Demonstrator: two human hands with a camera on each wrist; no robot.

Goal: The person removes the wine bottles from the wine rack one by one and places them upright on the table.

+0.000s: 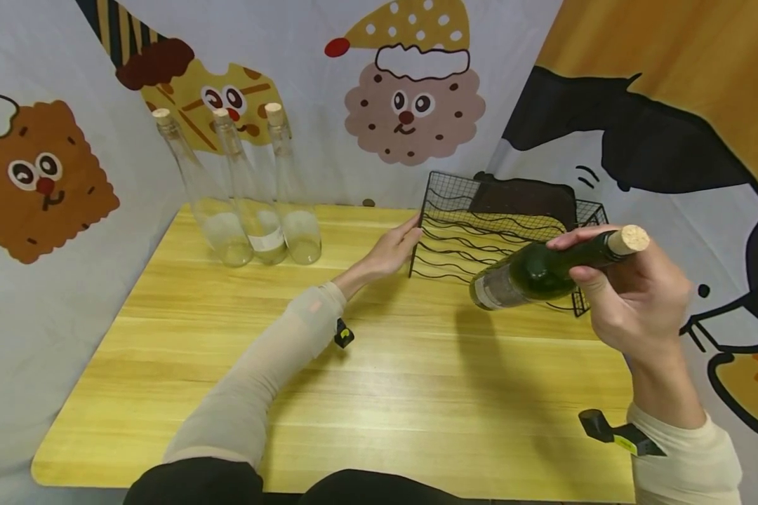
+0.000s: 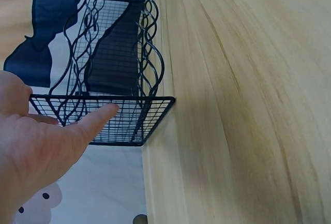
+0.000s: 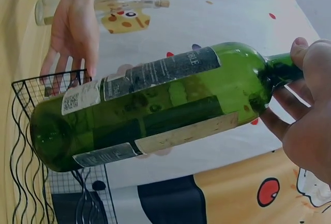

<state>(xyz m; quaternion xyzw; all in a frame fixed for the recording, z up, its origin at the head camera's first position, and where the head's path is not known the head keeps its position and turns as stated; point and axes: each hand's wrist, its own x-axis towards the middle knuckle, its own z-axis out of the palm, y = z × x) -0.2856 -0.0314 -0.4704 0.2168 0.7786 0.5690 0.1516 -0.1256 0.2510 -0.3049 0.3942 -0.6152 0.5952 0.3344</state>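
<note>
A green glass wine bottle (image 1: 537, 272) with a cork in its mouth hangs tilted over the front of a black wire wine rack (image 1: 450, 188). My right hand (image 1: 647, 301) grips it by the neck and shoulder, base pointing down to the left. Dark and pale labels show on the bottle in the right wrist view. At the rack's left end, my left hand (image 1: 388, 251) rests its straight fingers against the mesh side panel. Its thumb (image 2: 101, 118) lies along that mesh in the left wrist view. Wavy wires run across the rack in rows.
Three clear corked bottles (image 1: 300, 235) stand together at the back left of the wooden table (image 1: 379, 400). A cloth backdrop (image 1: 328, 140) printed with cartoon figures hangs right behind the table.
</note>
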